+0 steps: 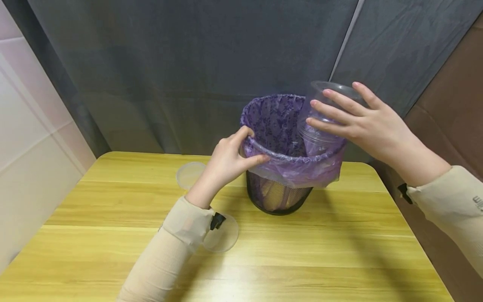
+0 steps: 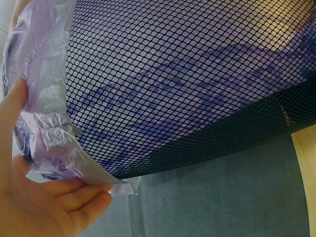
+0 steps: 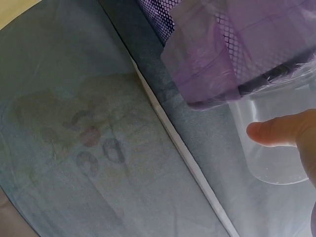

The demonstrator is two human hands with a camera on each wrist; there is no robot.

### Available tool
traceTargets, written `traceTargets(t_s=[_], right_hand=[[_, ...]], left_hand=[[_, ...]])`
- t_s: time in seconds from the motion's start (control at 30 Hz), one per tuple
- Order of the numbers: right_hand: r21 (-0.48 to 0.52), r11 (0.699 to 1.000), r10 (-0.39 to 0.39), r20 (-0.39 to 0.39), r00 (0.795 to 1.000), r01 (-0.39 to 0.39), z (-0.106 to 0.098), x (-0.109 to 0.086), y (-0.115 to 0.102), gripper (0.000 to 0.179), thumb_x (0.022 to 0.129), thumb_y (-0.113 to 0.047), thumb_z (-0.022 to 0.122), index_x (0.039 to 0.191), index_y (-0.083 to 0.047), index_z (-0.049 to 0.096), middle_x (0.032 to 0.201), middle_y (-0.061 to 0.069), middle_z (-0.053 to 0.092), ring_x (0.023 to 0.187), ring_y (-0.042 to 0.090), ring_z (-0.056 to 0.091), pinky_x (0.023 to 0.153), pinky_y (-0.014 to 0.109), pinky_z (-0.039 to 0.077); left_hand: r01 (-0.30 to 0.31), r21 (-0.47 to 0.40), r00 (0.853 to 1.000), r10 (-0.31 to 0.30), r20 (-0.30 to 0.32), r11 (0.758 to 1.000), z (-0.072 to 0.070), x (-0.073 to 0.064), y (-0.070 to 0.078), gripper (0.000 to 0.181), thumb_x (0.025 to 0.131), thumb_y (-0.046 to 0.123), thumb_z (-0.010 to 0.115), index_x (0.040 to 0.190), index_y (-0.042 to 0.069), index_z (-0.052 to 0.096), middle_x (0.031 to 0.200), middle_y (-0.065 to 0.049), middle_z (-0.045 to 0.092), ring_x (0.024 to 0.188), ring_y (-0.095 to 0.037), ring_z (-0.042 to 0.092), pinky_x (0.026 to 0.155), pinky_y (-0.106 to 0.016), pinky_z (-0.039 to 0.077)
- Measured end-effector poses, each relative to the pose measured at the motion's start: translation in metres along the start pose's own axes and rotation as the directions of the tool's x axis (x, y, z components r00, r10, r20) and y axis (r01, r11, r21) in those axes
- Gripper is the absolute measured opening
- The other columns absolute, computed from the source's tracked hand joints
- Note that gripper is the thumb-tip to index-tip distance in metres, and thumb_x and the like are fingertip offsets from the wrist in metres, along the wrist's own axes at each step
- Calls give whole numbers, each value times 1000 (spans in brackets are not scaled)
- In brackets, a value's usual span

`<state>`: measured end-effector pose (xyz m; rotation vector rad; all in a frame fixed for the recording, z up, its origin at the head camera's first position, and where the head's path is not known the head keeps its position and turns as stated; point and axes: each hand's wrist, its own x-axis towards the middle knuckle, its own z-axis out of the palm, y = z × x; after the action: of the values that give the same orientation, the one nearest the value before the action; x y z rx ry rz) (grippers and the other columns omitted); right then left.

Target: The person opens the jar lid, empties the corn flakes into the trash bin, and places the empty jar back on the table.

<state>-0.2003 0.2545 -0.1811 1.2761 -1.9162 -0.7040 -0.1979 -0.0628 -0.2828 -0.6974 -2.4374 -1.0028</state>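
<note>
A black wire-mesh waste bin (image 1: pixel 279 193) stands upright on the table, lined with a purple plastic bag (image 1: pixel 302 172) folded out over its rim. My left hand (image 1: pixel 230 157) grips the near left of that rim, thumb outside on the bag. The left wrist view shows the hand (image 2: pixel 54 202) with the bag's folded edge (image 2: pixel 47 133) between thumb and fingers. At the right side of the opening, my right hand (image 1: pixel 370 121) holds a clear plastic tub (image 1: pixel 318 136), partly inside the bin. In the right wrist view, the thumb (image 3: pixel 276 131) lies along the tub's wall.
Two clear round lids lie flat on the table (image 1: pixel 302 260): one lid (image 1: pixel 190 175) behind my left wrist, another lid (image 1: pixel 222 235) beside the left sleeve, partly covered by it. A grey curtain (image 1: pixel 170 75) hangs behind the table, with brown fabric (image 1: pixel 449 113) to the right.
</note>
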Motion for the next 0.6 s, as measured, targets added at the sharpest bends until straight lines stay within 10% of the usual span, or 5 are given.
traceTargets(t_s=[0.6], right_hand=[[-10,1000,-15,-61,998,15,-1,5,-2,103,64,24,67,148,-25,31,155,5,25,140,28,23,108,57,17]], left_hand=[[-1,3,1000,1,-1,1000,2,0,0,51,75,46,79,106,18,50,67,-4,43,60,-19,42,55,-35,38]])
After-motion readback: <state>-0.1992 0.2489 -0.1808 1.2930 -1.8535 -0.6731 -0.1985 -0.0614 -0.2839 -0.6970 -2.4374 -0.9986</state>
